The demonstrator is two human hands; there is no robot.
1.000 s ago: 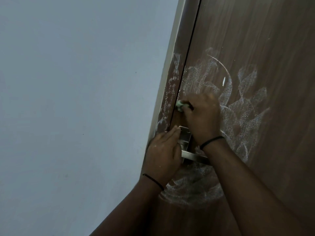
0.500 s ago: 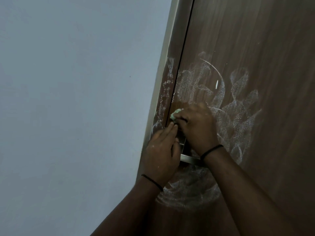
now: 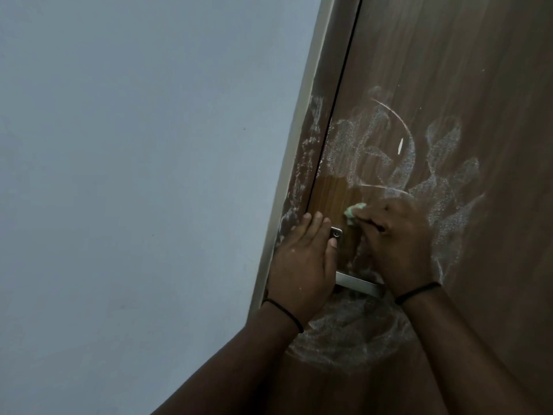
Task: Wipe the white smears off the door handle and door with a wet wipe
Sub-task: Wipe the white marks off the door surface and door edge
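A brown wooden door (image 3: 478, 85) carries white smears (image 3: 443, 187) above, right of and below its metal handle (image 3: 356, 284). My right hand (image 3: 398, 244) grips a crumpled pale green wet wipe (image 3: 443, 212) and presses it on the door just above the handle plate (image 3: 336, 233). A clean patch of wood (image 3: 332, 199) shows left of the wipe. My left hand (image 3: 302, 265) lies flat with straight fingers on the door edge and handle plate, covering most of the plate. The lever shows only between my two wrists.
The door frame (image 3: 302, 163) left of the door has white smears too. A plain pale wall (image 3: 134, 175) fills the left half of the view. A dark gap runs between frame and door.
My right hand has carried the wipe from the door's edge near the gap rightwards and down, leaving a clean patch of wood. My left hand has stayed on the handle plate.
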